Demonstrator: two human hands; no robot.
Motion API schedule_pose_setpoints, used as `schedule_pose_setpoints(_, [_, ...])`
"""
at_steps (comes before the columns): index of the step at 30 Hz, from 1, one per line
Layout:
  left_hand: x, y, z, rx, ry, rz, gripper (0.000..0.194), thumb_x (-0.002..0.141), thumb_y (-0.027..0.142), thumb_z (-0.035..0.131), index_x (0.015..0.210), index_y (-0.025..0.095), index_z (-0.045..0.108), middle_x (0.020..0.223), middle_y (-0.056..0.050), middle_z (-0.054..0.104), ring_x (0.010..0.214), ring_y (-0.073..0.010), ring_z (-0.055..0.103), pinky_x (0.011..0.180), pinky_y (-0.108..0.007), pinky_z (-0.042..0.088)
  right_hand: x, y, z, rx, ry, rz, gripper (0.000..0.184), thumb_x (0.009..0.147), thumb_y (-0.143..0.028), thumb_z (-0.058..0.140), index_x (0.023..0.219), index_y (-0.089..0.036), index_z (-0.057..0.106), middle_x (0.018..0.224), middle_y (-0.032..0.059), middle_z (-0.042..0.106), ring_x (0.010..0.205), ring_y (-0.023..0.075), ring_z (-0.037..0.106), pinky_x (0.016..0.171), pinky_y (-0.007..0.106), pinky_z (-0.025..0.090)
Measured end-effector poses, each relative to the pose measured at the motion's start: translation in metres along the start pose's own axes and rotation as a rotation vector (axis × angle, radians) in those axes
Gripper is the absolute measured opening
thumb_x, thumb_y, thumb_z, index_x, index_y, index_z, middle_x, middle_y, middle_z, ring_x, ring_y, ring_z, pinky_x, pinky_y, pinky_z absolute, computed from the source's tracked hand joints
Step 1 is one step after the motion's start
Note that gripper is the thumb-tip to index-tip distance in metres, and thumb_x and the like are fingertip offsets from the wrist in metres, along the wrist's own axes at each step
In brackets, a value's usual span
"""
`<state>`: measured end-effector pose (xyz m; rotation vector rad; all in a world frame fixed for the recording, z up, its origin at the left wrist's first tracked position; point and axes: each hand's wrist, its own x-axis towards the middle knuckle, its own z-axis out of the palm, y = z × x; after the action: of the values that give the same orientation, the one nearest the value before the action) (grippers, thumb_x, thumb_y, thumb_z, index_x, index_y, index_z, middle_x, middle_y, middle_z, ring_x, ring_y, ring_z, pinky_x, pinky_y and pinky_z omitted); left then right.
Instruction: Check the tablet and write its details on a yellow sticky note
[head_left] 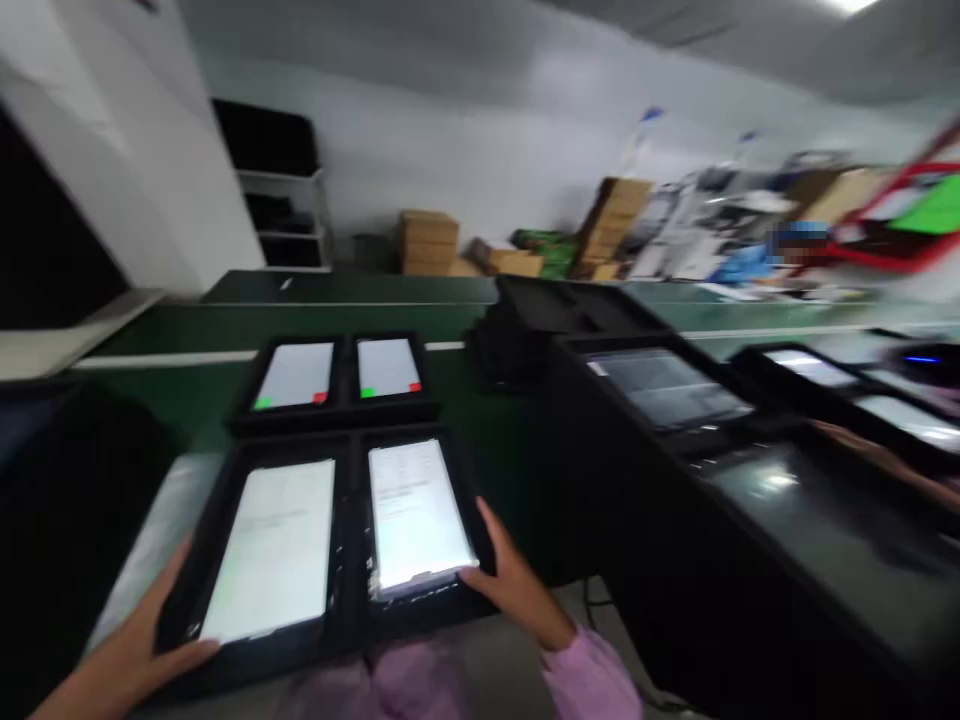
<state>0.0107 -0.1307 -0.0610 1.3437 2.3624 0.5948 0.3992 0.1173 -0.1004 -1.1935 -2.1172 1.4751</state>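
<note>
Between my hands is a black tray (pixel 349 610) with two compartments, each bearing a lit tablet screen. My left hand (pixel 142 630) grips its left edge, thumb over the near corner beside the left tablet (pixel 277 550). On the opposite side my right hand (pixel 517 585) clasps the edge, its thumb at the lower corner of the right tablet (pixel 416 510). Just beyond lies a second black tray (pixel 345 385) whose two screens show green and red corner marks. Faint text lines appear on the nearer screens. Motion blurs the picture somewhat.
Stacked black trays (pixel 660 440) holding dark screens rise at my right. Farther back on the green table (pixel 360 318) sits another tray pile (pixel 570 310). A co-worker's arm (pixel 885 460) reaches in from the right; another person (pixel 787 255) is at the far right. Cardboard boxes (pixel 427 240) stand behind.
</note>
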Motion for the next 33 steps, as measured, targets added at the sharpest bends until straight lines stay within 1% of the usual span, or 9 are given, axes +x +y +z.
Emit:
schedule_pose_setpoints(1, [-0.015, -0.004, -0.010, -0.021, -0.036, -0.066, 0.095, 0.083, 0.064, 0.061, 0.155, 0.049, 0.000, 0.166, 0.007, 0.014, 0.147, -0.0338, 0.030, 0.115, -0.058, 0.036, -0.001, 0.005, 0.000, 0.008, -0.015, 0.000, 0.094, 0.082, -0.041, 0.057, 0.159, -0.013, 0.011, 0.165, 0.0126, 0.011, 0.152, 0.0217, 0.012, 0.124, 0.042, 0.012])
schedule_pose_setpoints(3, [-0.027, 0.000, -0.017, -0.062, -0.100, -0.144, 0.109, 0.077, 0.063, 0.066, 0.159, 0.033, 0.001, 0.167, -0.004, 0.012, 0.148, -0.0340, 0.025, 0.118, -0.053, 0.031, -0.004, 0.010, 0.001, 0.000, -0.028, 0.014, 0.097, 0.080, -0.047, 0.057, 0.158, -0.011, 0.013, 0.164, 0.0137, 0.014, 0.152, 0.0220, 0.014, 0.124, 0.042, 0.014])
schedule_pose_setpoints(5, [-0.027, 0.008, -0.014, -0.099, -0.133, -0.129, 0.114, 0.076, 0.058, 0.069, 0.160, 0.018, 0.003, 0.166, -0.015, 0.011, 0.149, -0.0343, 0.020, 0.120, -0.051, 0.025, -0.009, 0.014, 0.003, -0.041, -0.027, 0.040, 0.099, 0.078, -0.053, 0.056, 0.157, -0.010, 0.014, 0.163, 0.0151, 0.015, 0.151, 0.0240, 0.016, 0.123, 0.043, 0.016])
schedule_pose_setpoints(7, [-0.026, 0.014, -0.009, -0.122, -0.142, -0.088, 0.112, 0.076, 0.049, 0.070, 0.159, 0.012, 0.005, 0.165, -0.019, 0.011, 0.151, -0.0325, 0.017, 0.122, -0.050, 0.020, -0.013, 0.017, 0.006, -0.089, 0.003, 0.062, 0.101, 0.077, -0.059, 0.054, 0.156, -0.009, 0.017, 0.162, 0.0170, 0.017, 0.151, 0.0272, 0.018, 0.123, 0.046, 0.019])
schedule_pose_setpoints(11, [-0.032, 0.020, 0.000, -0.142, -0.117, -0.121, 0.107, 0.075, 0.033, 0.071, 0.159, 0.019, 0.006, 0.166, -0.015, 0.013, 0.152, -0.0296, 0.016, 0.123, -0.048, 0.021, -0.007, 0.020, 0.009, -0.152, 0.041, 0.163, 0.106, 0.074, -0.072, 0.053, 0.157, -0.015, 0.018, 0.161, 0.0154, 0.021, 0.149, 0.0331, 0.021, 0.120, 0.053, 0.026])
schedule_pose_setpoints(14, [-0.034, 0.027, 0.005, -0.145, -0.056, -0.170, 0.102, 0.078, 0.029, 0.068, 0.159, 0.023, 0.007, 0.166, -0.012, 0.015, 0.151, -0.0302, 0.020, 0.123, -0.049, 0.024, 0.006, 0.013, 0.012, -0.215, 0.056, 0.207, 0.105, 0.075, -0.077, 0.049, 0.158, -0.022, 0.017, 0.160, 0.0134, 0.025, 0.146, 0.0363, 0.028, 0.115, 0.056, 0.033])
schedule_pose_setpoints(20, [-0.028, 0.036, 0.019, -0.101, 0.130, -0.284, 0.084, 0.089, 0.047, 0.057, 0.159, 0.029, 0.013, 0.163, -0.010, 0.027, 0.144, -0.0344, 0.036, 0.115, -0.052, 0.038, 0.027, -0.011, 0.023, -0.311, 0.144, 0.250, 0.093, 0.082, -0.073, 0.040, 0.158, -0.023, 0.021, 0.158, 0.0155, 0.027, 0.138, 0.0419, 0.040, 0.103, 0.059, 0.044])
schedule_pose_setpoints(26, [-0.028, 0.030, 0.023, -0.072, 0.133, -0.312, 0.082, 0.090, 0.061, 0.050, 0.158, 0.033, 0.013, 0.163, -0.006, 0.027, 0.144, -0.0330, 0.037, 0.114, -0.052, 0.040, 0.024, -0.016, 0.026, -0.285, 0.180, 0.199, 0.090, 0.083, -0.072, 0.039, 0.156, -0.021, 0.025, 0.159, 0.0128, 0.026, 0.143, 0.0369, 0.034, 0.111, 0.054, 0.038])
schedule_pose_setpoints(33, [-0.028, 0.024, 0.025, -0.007, 0.158, -0.232, 0.083, 0.090, 0.061, 0.050, 0.158, 0.030, 0.014, 0.162, -0.007, 0.029, 0.144, -0.0324, 0.037, 0.113, -0.047, 0.042, 0.024, -0.012, 0.026, -0.291, 0.179, 0.183, 0.089, 0.085, -0.070, 0.038, 0.156, -0.019, 0.025, 0.159, 0.0138, 0.025, 0.144, 0.0353, 0.032, 0.115, 0.052, 0.034])
